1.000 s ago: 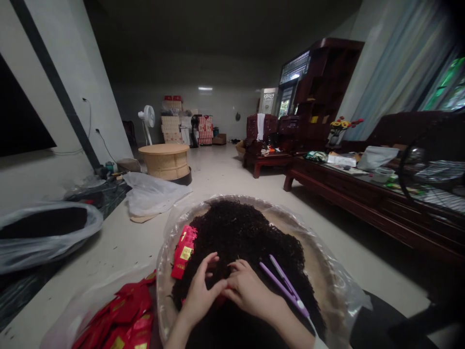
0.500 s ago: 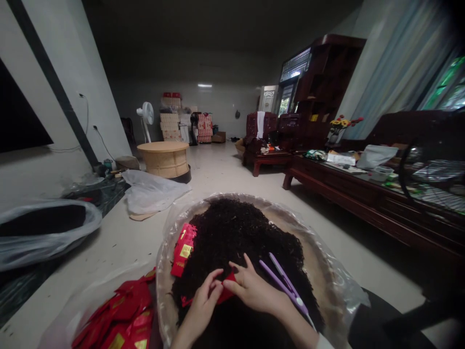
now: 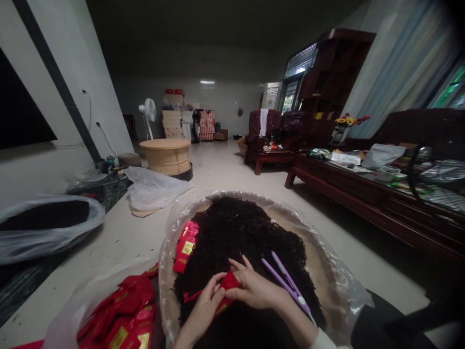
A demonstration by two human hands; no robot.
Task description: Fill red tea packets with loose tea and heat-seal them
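Note:
Both of my hands are over a heap of loose dark tea leaves [image 3: 236, 232], which lies on a round woven tray [image 3: 312, 261] lined with clear plastic. My left hand [image 3: 202, 305] and my right hand [image 3: 254, 287] pinch a small red packet [image 3: 228, 286] between them, and its lower part is hidden by my fingers. A purple heat sealer [image 3: 286, 283] lies on the leaves just right of my right hand. A stack of red packets with gold labels [image 3: 186, 246] rests on the leaves, up and left of my left hand.
At lower left, a clear plastic bag [image 3: 116, 310] holds many red packets. Further left, a plastic-lined sack of dark leaves [image 3: 43, 225] stands on the floor. A white plastic sheet [image 3: 152, 189] lies ahead, and a long dark wooden table [image 3: 363, 203] runs along the right.
My hands have drawn closer together, and the red packet now bunches up between my fingers instead of lying low across the leaves. The view has shifted slightly.

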